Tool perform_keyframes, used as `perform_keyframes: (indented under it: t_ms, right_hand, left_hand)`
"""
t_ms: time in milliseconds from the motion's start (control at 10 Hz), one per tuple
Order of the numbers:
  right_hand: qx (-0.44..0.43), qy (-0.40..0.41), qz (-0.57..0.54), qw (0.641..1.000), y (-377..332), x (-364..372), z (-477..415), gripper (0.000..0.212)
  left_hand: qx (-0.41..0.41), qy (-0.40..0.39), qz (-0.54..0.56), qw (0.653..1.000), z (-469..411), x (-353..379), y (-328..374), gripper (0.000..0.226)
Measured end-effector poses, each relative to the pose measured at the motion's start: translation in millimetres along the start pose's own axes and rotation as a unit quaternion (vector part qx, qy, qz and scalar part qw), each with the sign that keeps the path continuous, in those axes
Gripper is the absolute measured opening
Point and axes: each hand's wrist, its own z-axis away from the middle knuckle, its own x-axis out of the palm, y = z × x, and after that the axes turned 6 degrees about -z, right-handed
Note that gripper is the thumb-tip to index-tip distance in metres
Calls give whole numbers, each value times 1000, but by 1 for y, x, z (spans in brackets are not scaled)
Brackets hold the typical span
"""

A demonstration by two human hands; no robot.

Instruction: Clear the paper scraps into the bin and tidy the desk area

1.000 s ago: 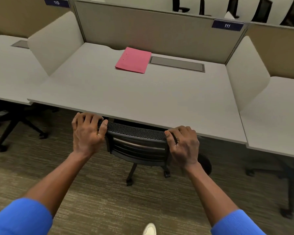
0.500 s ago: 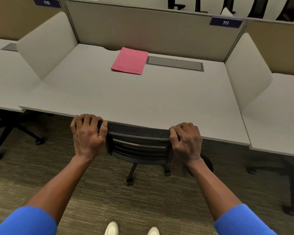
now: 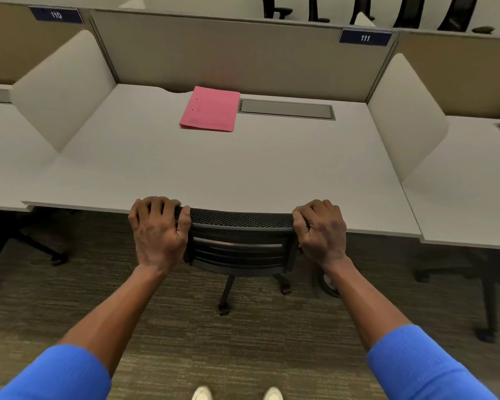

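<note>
I am gripping the chair [image 3: 241, 226] backrest with my left hand [image 3: 157, 229] and right hand [image 3: 321, 230], both closed around it, at the desk [image 3: 214, 168] edge.

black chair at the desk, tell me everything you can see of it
The black chair has a mesh-topped backrest with horizontal slats and a base on castors. It stands upright, pushed in so its seat is hidden under the desk. The left hand and right hand grip the backrest's top corners.

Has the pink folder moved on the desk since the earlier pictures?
No. The pink folder lies right beside the left end of the grey cable hatch, as before; only the view shifted.
</note>
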Motion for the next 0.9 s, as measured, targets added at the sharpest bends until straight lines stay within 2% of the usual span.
perform_keyframes:
  t_ms: [500,700,900]
  right_hand:
    - [10,-41,12,999,-5,-4,-2,44]
    - [40,-88,20,995,-10,-15,-1,54]
    - [25,-100,31,994,-16,-33,-10,76]
  left_hand:
    - [4,-7,-1,1000,-2,-1,0,65]
    - [22,-61,-36,997,-5,-13,2,61]
    - [93,-55,-20,994,-23,-44,9,59]
